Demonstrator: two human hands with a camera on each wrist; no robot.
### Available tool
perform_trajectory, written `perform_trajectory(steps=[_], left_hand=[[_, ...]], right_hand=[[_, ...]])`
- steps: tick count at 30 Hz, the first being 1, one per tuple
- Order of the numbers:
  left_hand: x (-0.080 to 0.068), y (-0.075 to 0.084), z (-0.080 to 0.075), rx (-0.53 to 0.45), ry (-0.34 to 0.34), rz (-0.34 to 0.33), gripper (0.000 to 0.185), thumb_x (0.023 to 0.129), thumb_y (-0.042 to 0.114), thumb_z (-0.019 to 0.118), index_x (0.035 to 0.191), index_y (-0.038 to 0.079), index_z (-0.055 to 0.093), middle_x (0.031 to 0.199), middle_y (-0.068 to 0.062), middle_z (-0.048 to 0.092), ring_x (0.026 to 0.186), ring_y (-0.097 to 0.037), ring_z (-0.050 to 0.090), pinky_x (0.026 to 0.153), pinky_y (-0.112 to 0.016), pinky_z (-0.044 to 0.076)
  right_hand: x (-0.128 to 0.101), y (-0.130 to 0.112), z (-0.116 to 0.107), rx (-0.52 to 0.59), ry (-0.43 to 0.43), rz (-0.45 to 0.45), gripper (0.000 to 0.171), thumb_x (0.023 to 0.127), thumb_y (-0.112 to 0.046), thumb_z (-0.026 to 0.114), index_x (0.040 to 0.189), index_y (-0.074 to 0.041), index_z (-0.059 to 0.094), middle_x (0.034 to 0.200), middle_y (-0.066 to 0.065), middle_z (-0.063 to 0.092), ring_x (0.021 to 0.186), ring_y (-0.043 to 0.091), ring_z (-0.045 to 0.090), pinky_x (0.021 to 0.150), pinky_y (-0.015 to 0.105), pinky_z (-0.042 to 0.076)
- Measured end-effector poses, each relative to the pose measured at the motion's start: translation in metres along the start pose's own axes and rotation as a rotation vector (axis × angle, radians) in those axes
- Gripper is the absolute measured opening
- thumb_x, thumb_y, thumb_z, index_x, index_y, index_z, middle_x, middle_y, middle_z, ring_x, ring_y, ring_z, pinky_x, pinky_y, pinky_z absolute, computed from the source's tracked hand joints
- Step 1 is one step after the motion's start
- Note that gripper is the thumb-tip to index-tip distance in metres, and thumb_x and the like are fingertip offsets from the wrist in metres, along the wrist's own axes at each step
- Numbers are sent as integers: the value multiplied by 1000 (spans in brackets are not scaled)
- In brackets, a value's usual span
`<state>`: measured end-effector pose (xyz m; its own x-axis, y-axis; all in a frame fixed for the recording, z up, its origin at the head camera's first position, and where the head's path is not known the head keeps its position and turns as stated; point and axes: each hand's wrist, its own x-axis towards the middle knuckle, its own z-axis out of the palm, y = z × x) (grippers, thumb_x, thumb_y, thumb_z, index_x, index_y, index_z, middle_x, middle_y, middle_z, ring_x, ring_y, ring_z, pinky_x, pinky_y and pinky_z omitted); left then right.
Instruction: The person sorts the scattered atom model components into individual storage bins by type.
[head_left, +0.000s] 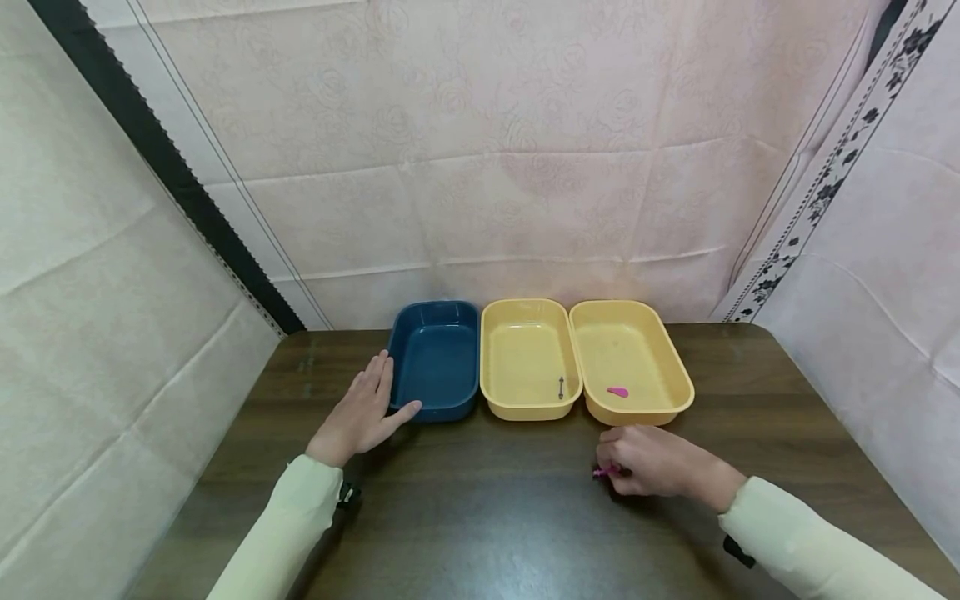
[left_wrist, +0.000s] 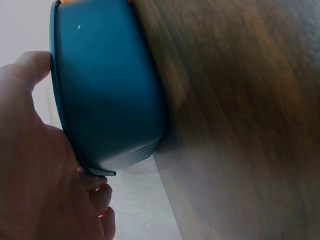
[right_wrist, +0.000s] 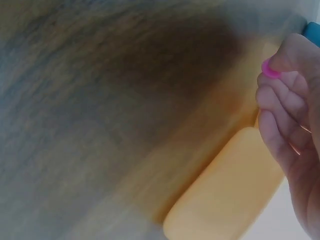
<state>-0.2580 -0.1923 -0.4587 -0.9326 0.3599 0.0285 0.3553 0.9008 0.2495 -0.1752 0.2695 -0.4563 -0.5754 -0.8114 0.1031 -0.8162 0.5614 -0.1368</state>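
At the left side of the blue tray (head_left: 435,367), my left hand (head_left: 362,408) lies with fingers extended and the thumb on the front rim. The left wrist view shows this hand (left_wrist: 45,150) along the rim of the blue tray (left_wrist: 105,85). My right hand (head_left: 652,462) is low over the table, just in front of the right yellow tray (head_left: 637,354). Between its thumb and fingers it pinches a small pink piece (head_left: 602,472), which has a rounded end (right_wrist: 271,69) in the right wrist view. The rest of this piece is hidden by the fingers.
A small pink teardrop-shaped piece (head_left: 618,392) lies in the right yellow tray. The middle yellow tray (head_left: 528,354) holds a thin grey piece with wider ends (head_left: 561,387). All three trays stand side by side on the brown wooden table (head_left: 480,517), before a pale cloth (head_left: 487,208).
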Motion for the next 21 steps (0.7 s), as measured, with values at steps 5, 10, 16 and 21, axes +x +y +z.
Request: perform_trajectory(steps=[5, 10, 16, 21], left_hand=[[-1, 0, 0, -4, -5, 0, 104, 103, 69, 46, 166, -7, 12, 177, -25, 7, 164, -46, 13, 133, -60, 16], [-1, 0, -1, -6, -7, 0, 104, 103, 68, 47, 166, -7, 12, 177, -25, 6, 164, -46, 12, 133, -60, 15], [0, 1, -1, -9, -2, 3, 104, 103, 69, 45, 166, -7, 12, 177, -25, 6, 164, -46, 13, 133, -60, 16], [-1, 1, 0, -9, -6, 1, 104, 103, 69, 46, 166, -7, 11, 177, -25, 6, 164, -46, 12, 133, -60, 15]], right_hand=[[-1, 0, -13, -9, 22, 14, 21, 79, -7, 80, 77, -21, 65, 75, -13, 56, 71, -6, 46, 60, 10, 41], [0, 0, -33, -1, 16, 66, 20, 82, -5, 79, 79, -21, 66, 77, -12, 58, 73, -4, 48, 63, 15, 47], [0, 8, -52, -13, 40, 85, 20, 82, -3, 80, 82, -20, 70, 79, -12, 60, 76, -3, 52, 65, 19, 53], [-1, 16, -65, -24, 67, 107, 22, 81, -1, 80, 82, -21, 72, 80, -13, 62, 75, -1, 56, 65, 19, 53]])
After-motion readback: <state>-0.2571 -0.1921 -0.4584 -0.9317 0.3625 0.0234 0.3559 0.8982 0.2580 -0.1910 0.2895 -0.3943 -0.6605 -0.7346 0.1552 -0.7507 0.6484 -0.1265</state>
